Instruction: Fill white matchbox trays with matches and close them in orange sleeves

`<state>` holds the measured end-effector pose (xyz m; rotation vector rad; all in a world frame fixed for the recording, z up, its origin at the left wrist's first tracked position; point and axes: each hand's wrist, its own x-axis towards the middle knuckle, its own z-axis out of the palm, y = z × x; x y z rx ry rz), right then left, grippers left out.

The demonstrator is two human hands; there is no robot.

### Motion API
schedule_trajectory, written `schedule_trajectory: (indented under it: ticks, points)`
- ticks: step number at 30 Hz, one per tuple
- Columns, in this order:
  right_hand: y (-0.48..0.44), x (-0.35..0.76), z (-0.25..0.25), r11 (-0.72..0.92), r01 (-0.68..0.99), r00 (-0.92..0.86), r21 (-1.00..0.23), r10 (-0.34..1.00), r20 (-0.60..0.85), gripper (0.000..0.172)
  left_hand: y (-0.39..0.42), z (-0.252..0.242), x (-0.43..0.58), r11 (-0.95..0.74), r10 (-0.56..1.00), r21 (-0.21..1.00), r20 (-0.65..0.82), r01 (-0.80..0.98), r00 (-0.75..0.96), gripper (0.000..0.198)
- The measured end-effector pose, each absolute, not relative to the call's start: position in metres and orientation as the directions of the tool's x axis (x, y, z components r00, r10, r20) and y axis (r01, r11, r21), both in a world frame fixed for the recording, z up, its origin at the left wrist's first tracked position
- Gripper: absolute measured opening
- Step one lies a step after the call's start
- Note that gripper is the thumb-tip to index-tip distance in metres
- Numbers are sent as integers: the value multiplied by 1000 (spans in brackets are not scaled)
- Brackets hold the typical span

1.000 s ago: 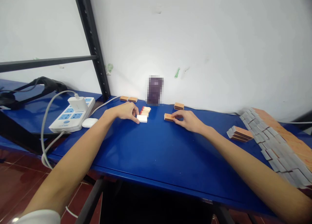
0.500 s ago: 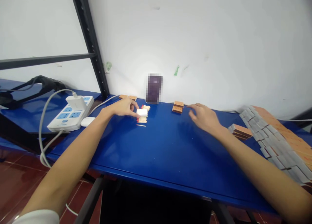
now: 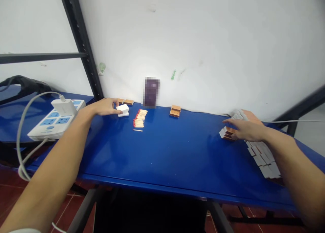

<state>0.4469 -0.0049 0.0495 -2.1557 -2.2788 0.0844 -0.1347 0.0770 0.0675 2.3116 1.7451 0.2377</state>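
Observation:
My left hand (image 3: 108,107) pinches a small white box (image 3: 123,110) at the back left of the blue table, just left of a row of red-tipped matches (image 3: 140,119). One single match (image 3: 137,130) lies in front of that row. On the right, my right hand (image 3: 243,129) has its fingers round a small stack of orange matchboxes with pale ends (image 3: 228,133). Two orange matchboxes (image 3: 175,111) sit near the wall between my hands.
Many matchboxes (image 3: 262,158) are laid out at the right. A power strip (image 3: 48,124) with a charger and white cable lies at the left, beside a black rack post (image 3: 83,47). A blurred dark object (image 3: 151,92) stands against the wall.
My left hand has moved left with the white box, off the matches, which now show fully. My right hand has moved right, from beside the two matchboxes to the small stack.

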Motion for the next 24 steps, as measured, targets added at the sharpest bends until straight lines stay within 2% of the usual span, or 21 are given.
schedule_trajectory:
  ticks: [4,10,14,16,19,22,24]
  points:
    - [-5,442,46,8,999,-12,-54,998,-60,37,87,62,-148,-190,972,243,-90,951,217,63]
    - [-11,424,61,-6,999,5,-50,1000,-17,32,86,62,-151,-196,966,265,-111,944,232,64]
    - [-26,388,72,43,998,-46,38,993,104,42,80,67,-148,-199,967,262,-102,944,232,62]
    - [-32,364,69,149,989,-148,9,967,205,44,75,71,-141,-222,970,253,-38,942,239,62]
    - [-36,330,55,407,912,-376,-46,878,297,42,65,78,-122,-291,957,241,83,926,279,57]
    - [-33,302,40,527,846,-473,-84,813,341,39,55,79,-99,-410,910,277,64,869,409,51]
    - [-28,288,34,554,825,-485,-106,793,370,40,51,77,-85,-478,859,309,-29,822,511,47]
